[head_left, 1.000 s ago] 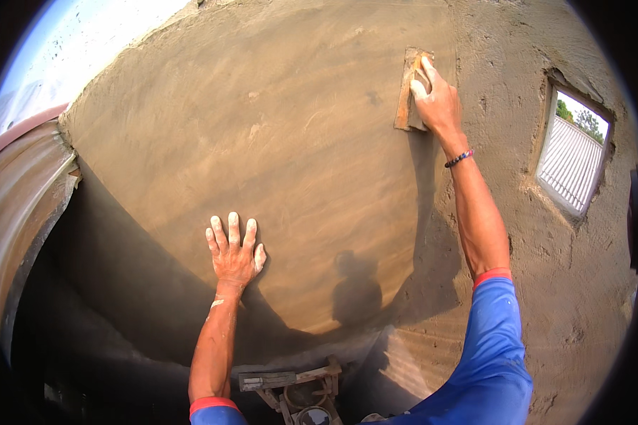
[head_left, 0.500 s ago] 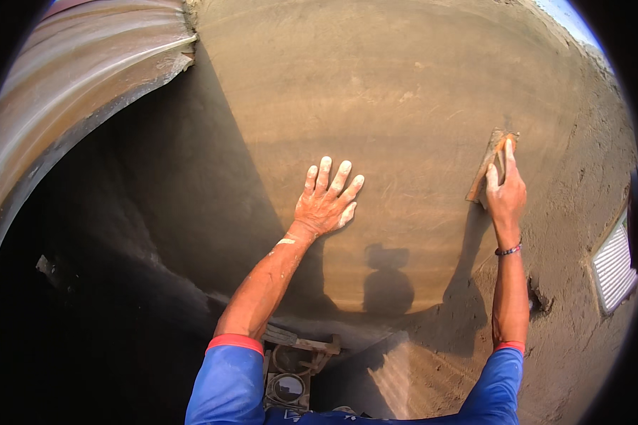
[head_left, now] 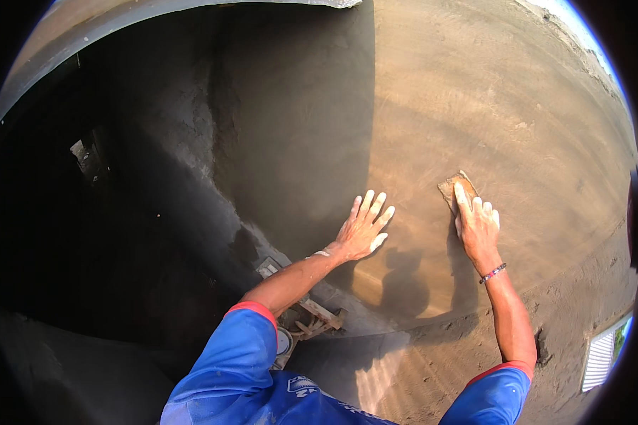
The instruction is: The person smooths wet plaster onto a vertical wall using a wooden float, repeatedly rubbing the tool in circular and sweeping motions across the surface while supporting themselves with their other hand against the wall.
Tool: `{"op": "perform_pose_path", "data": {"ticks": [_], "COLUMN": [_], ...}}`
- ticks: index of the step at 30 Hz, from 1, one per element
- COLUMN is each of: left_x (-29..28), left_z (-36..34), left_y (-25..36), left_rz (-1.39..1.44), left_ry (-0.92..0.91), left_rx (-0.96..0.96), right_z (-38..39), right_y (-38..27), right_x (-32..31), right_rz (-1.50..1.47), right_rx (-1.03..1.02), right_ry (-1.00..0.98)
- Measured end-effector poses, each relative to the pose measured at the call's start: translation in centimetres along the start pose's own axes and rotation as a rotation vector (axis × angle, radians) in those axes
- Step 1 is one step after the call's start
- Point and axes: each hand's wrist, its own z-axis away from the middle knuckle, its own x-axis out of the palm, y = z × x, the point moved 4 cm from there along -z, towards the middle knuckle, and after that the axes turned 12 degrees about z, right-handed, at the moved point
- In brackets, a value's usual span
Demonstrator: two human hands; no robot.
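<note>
My left hand (head_left: 360, 232) is spread out against a brown, freshly plastered wall (head_left: 468, 92), close to the line where shade meets sunlight. My right hand (head_left: 480, 232), with a beaded bracelet at its wrist, grips a small plastering float (head_left: 447, 187) that lies against the sunlit plaster. The float is tan and orange with a worn edge. Its handle is mostly hidden by my fingers, the index finger stretched along it. Pale plaster dust coats the fingertips of both hands.
A sheet-like roof edge (head_left: 191, 10) curves across the upper left, above a dark shaded space. Below my left forearm stand a wooden frame (head_left: 320, 316) and a round container (head_left: 283, 341). Rougher plaster (head_left: 432, 358) lies lower down, with a ribbed light panel (head_left: 600, 360) at right.
The view has swung left, bringing more of the shaded wall in. My right hand and the float have come nearer my left hand, and the float is turned differently. My left hand stays spread.
</note>
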Motion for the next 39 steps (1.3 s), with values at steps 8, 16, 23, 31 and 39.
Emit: {"op": "perform_pose_path", "data": {"ticks": [8, 16, 23, 31, 39], "left_x": [-0.3, 0.9, -5.9, -6.9, -8.6], "left_z": [12.4, 10.9, 21.5, 8.6, -8.2], "left_y": [-0.6, 4.8, -1.2, 4.0, 13.6], "left_rz": [0.21, 0.428, 0.366, 0.52, 0.503], "left_ry": [-0.128, -0.196, -0.258, -0.078, 0.413], "left_rx": [-0.528, -0.336, -0.666, -0.354, -0.027], "right_z": [-14.0, -7.8, -5.2, -14.2, -8.3], "right_y": [11.0, -16.2, -2.1, 13.7, 0.1], "right_x": [-7.7, 1.1, -1.1, -8.7, -4.7], "right_rz": [-0.105, -0.069, 0.05, -0.177, -0.484], "right_rx": [0.619, -0.18, -0.075, 0.64, 0.383], "right_ry": [0.125, -0.058, -0.03, 0.198, -0.017]}}
